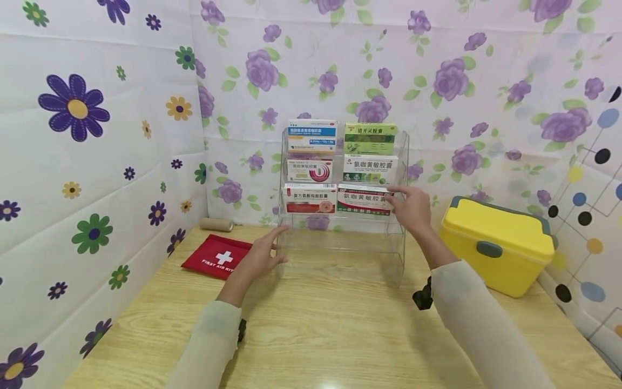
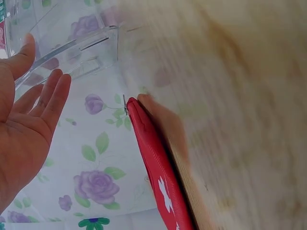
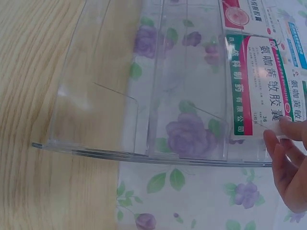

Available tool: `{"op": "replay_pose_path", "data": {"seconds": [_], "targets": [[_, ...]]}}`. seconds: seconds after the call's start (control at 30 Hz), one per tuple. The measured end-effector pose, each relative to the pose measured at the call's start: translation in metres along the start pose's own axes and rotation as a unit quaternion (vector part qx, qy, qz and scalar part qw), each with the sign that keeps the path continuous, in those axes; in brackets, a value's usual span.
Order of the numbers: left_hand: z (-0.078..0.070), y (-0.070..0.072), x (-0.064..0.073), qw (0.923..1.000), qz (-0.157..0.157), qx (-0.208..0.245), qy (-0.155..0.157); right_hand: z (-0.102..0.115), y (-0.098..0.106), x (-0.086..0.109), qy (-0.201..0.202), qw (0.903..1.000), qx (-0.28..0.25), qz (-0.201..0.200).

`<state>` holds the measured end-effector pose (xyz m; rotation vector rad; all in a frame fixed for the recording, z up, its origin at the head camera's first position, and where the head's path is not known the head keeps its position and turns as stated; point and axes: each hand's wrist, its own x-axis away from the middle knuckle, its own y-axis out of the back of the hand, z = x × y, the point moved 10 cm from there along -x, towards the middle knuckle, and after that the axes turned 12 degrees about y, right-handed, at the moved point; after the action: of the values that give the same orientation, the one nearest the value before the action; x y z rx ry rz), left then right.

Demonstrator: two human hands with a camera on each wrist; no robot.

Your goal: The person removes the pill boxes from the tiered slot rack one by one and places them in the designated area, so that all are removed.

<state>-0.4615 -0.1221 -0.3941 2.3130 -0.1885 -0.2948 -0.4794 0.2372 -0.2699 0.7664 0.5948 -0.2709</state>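
A clear acrylic display rack [image 1: 340,259] with stepped tiers stands on the table, medicine boxes filling its upper tiers. My right hand [image 1: 413,209] pinches the right end of a white, red and green medicine box [image 1: 364,201], which sits in the third tier from the top; the right wrist view shows thumb and finger at the corner of that box [image 3: 259,86]. Beside it sits a white and red box [image 1: 311,199]. My left hand [image 1: 259,254] is at the rack's left side, its thumb and fingers spread apart with the rack edge [image 2: 72,45] near them.
A red first aid pouch [image 1: 214,256] lies left of the rack, with a cardboard tube [image 1: 216,224] behind it. To the right stands a yellow box with a grey-green latch [image 1: 498,243]. Flowered cloth [image 1: 320,54] covers the walls behind the table.
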Motion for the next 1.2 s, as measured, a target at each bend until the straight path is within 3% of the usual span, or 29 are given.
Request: {"op": "replay_pose_path", "data": {"seconds": [0.47,0.97,1.2], "targets": [[-0.002,-0.002,-0.001,1.0000,-0.005,0.003,0.005,0.029,0.028,-0.006,0.071,0.9927,-0.013,-0.096],[-0.003,-0.005,0.001,0.9999,-0.010,-0.006,-0.003,0.045,0.052,-0.001,0.118,0.9805,-0.076,-0.138],[0.000,-0.003,0.001,0.9999,-0.012,-0.007,0.007,0.050,0.056,0.007,0.128,0.9782,-0.100,-0.130]]}}
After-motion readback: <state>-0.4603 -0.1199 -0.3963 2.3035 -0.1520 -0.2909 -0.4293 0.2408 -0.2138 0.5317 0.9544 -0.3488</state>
